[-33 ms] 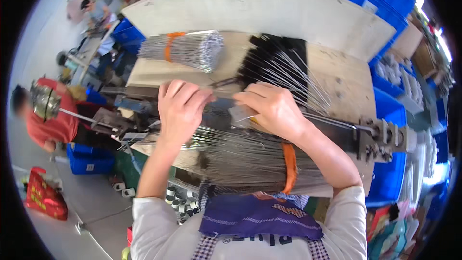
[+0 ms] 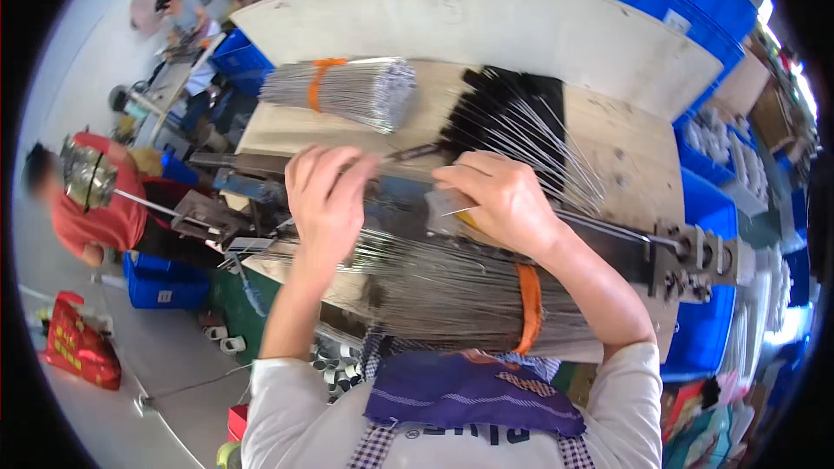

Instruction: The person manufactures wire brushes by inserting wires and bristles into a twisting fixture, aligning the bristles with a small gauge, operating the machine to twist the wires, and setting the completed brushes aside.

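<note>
My left hand (image 2: 326, 195) hovers over the middle of the bench fixture. Its fingers are bent and smeared by motion, so whether they hold anything is unclear. To its right, my right hand (image 2: 499, 200) is closed, thumb against fingers; what it grips is hidden. Under that hand show a small pale flat piece (image 2: 441, 211) and a bit of yellow. Just beyond both hands lies a dark thin rod (image 2: 413, 153). Black-tipped wire pieces (image 2: 486, 108) lie fanned out on a black sheet. Closest to me, a big bundle of thin metal wires (image 2: 443, 295) has an orange band.
Another banded wire bundle (image 2: 352, 91) lies at the back left, before a pale upright board (image 2: 486, 13). A metal block with rings (image 2: 699, 256) ends the fixture at right. Blue bins (image 2: 708, 295) flank the bench. A person in red (image 2: 109, 195) is at left.
The view has shifted slightly, so the bench sits a little lower and further right. My left fingers have drawn back a little from my right hand, which keeps its grip.
</note>
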Demonstrator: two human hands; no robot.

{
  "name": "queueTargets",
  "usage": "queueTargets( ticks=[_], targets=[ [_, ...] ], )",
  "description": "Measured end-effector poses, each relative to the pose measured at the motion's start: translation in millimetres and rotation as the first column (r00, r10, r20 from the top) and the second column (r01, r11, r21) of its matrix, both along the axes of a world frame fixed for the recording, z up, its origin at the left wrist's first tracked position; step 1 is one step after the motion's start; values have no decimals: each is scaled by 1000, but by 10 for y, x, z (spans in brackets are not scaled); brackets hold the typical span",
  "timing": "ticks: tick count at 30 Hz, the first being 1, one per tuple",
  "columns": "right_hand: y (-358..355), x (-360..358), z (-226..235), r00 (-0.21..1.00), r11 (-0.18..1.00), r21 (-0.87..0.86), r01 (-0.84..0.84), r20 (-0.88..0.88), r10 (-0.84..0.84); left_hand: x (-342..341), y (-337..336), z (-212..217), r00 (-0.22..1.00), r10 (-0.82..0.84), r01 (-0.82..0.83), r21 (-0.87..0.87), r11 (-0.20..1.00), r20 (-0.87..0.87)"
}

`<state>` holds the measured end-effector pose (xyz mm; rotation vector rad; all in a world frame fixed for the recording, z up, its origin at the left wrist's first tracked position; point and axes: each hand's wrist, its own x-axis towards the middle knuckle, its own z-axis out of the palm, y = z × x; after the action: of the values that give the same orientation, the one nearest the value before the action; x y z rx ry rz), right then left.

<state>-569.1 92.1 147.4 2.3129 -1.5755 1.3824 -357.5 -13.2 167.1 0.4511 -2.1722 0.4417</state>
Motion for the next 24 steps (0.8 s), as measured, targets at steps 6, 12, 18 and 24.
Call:
queueTargets(
  ticks=[6,12,18,24],
  targets=[
    [-445,393,-275,989,971,195,-135,92,119,369,675,-1095,518,645,697,-159,-699,-562],
    [-589,285,-488,995,926,366,-90,78,66,617,71,-587,224,789,554,-591,-586,-572],
    [-588,404,-364,990,927,351,-135,75,116,357,528,-854,893,245,451,739,-501,-379],
    [-393,494,-238,976,986,114,118,-198,-94,445,423,-1075,961,13,276,961,11,-276]
  ],
)
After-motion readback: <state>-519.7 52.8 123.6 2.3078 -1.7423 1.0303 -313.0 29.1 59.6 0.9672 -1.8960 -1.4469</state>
